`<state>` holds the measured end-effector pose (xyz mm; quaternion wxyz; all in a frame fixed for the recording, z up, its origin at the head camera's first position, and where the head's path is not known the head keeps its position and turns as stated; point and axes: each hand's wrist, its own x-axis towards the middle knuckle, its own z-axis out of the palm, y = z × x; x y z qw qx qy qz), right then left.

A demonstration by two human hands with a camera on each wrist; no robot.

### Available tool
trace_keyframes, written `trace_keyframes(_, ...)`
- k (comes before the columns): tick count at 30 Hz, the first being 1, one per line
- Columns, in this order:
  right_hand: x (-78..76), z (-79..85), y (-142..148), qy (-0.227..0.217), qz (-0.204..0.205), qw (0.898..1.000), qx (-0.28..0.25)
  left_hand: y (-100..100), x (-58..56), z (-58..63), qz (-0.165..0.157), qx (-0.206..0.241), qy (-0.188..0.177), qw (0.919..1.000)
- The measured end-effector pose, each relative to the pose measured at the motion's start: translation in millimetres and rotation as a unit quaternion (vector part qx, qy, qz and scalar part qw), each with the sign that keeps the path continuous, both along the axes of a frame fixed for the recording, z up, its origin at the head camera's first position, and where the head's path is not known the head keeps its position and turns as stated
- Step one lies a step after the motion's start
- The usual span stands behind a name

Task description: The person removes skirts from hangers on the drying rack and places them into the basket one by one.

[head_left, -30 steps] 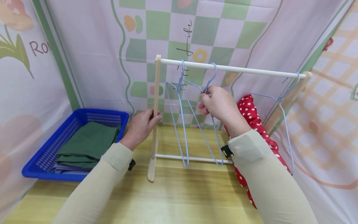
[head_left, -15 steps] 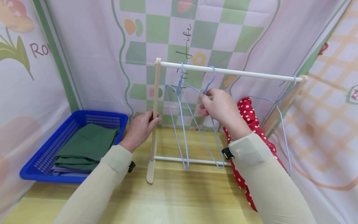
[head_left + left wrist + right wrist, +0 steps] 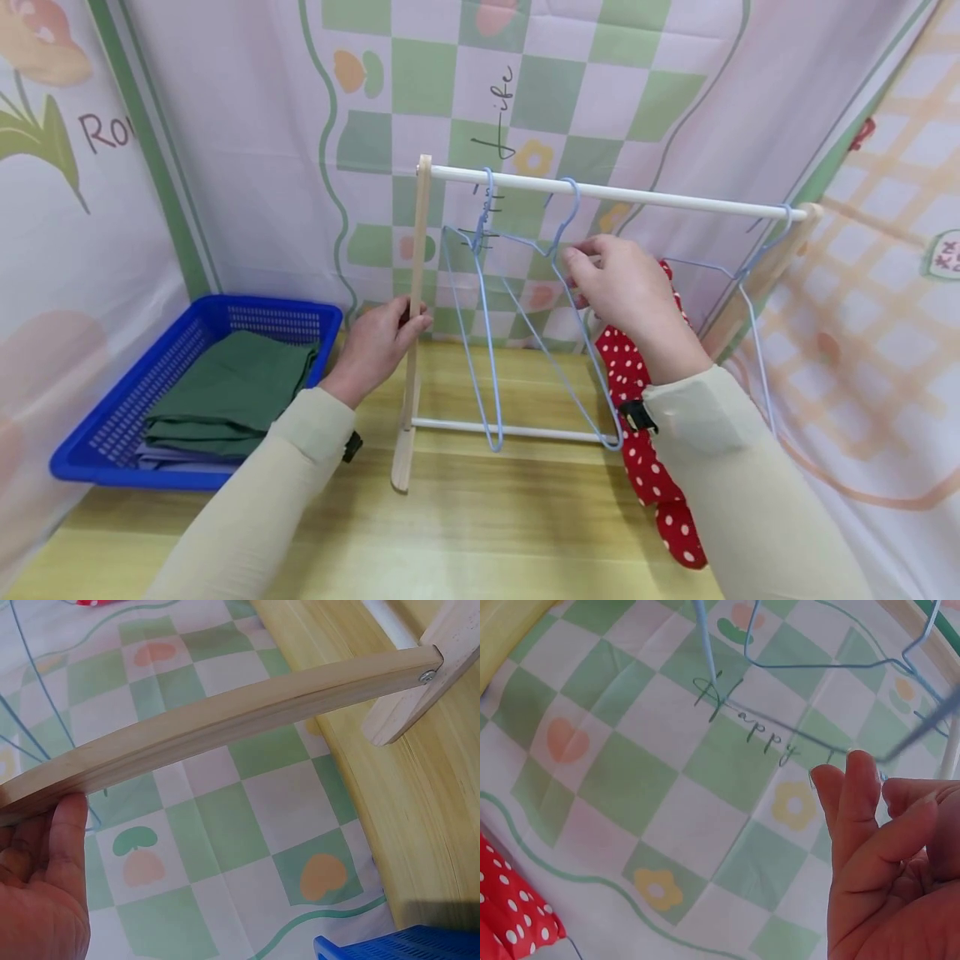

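My left hand (image 3: 375, 346) holds the wooden side post (image 3: 422, 225) of a small clothes rack, thumb in front and fingers partly behind it. The left wrist view shows this hand (image 3: 45, 892) against the post (image 3: 247, 712). From the rack's white rail (image 3: 675, 198) hang two bare blue wire hangers, a left hanger (image 3: 487, 333) and a middle hanger (image 3: 576, 200). My right hand (image 3: 626, 287) hovers just right of the middle hanger, fingers loosely bent. In the right wrist view, this hand (image 3: 892, 862) has nothing between its fingers; its fingertips are close to the wire.
A third hanger (image 3: 752, 321) is at the rail's right end, with a red polka-dot garment (image 3: 645, 467) below it, partly behind my right arm. A blue basket (image 3: 75, 462) with folded green cloth (image 3: 225, 392) stands left on the wooden table (image 3: 465, 533). Printed curtains surround it.
My right hand has let go of the middle hanger and moved a little to the right. That hanger's lower end has swung slightly right. My left hand stays on the post.
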<state>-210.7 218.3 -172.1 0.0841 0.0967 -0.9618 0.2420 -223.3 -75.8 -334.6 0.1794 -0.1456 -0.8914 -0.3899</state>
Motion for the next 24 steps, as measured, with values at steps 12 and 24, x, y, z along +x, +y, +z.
trace_keyframes(12, 2.5, 11.4, 35.9, 0.041, -0.027, 0.999, 0.017, -5.5, 5.8, 2.0, 0.004, 0.001, -0.001, 1.0)
trace_keyframes(24, 10.5, 23.7, 88.9, 0.056, -0.1, 0.992, 0.05, -0.9, 1.5, 0.6, -0.006, 0.0, 0.002, 1.0)
